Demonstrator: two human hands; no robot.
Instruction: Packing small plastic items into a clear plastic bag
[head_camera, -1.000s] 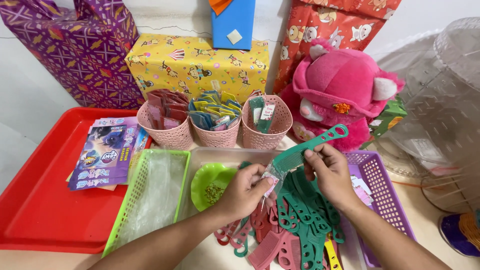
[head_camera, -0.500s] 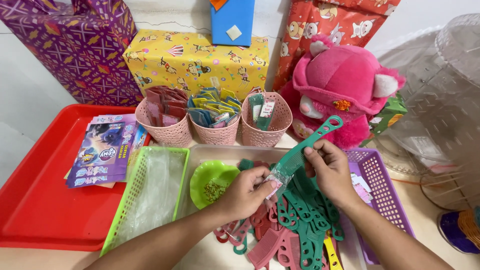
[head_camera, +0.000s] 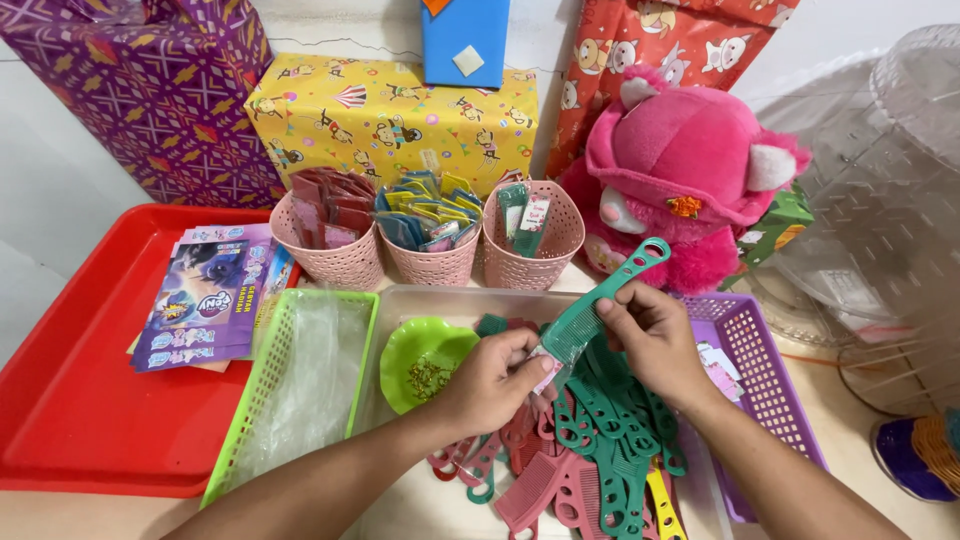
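Observation:
A teal plastic comb (head_camera: 600, 303) slants up to the right, and both my hands hold it. My right hand (head_camera: 652, 338) grips its middle, near the handle. My left hand (head_camera: 492, 378) pinches the toothed end, where a small clear wrapper with a pink card sits. Below the hands lies a pile of green, red and yellow combs (head_camera: 590, 450) in a clear tray (head_camera: 440, 298). A green leaf-shaped dish (head_camera: 425, 360) with small gold bits rests just left of my left hand.
Three pink baskets (head_camera: 430, 260) of packed combs stand behind the tray. A green basket (head_camera: 300, 385) holds clear bags; a purple basket (head_camera: 750, 375) sits right. A red tray (head_camera: 80, 400) carries packets. Wrapped gift boxes (head_camera: 390, 110), a pink plush toy (head_camera: 690, 170) and a clear cover (head_camera: 880, 200) line the back.
The teal comb has tilted slightly and shifted a little lower and left between my hands. My left hand has closed tighter on its toothed end.

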